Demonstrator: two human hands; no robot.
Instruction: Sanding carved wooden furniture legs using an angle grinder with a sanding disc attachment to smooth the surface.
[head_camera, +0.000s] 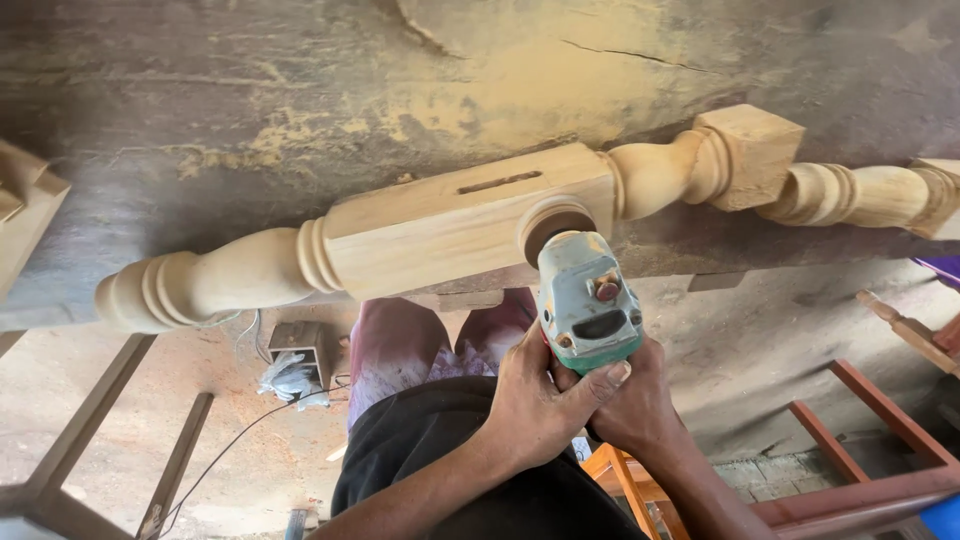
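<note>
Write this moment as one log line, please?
both hands: left hand and right hand wrapped around green sander | sander disc: pressed on square block of turned wooden leg | leg: lying across dusty workbench

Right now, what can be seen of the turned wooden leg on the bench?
The turned wooden leg is pale, unfinished wood lying on its side along the edge of a dusty workbench. It has a square middle block with a narrow slot in its top face, rounded beaded turnings at both ends and a smaller square block towards the right. A green-grey power sander, held by both hands, presses against the block's front face.
</note>
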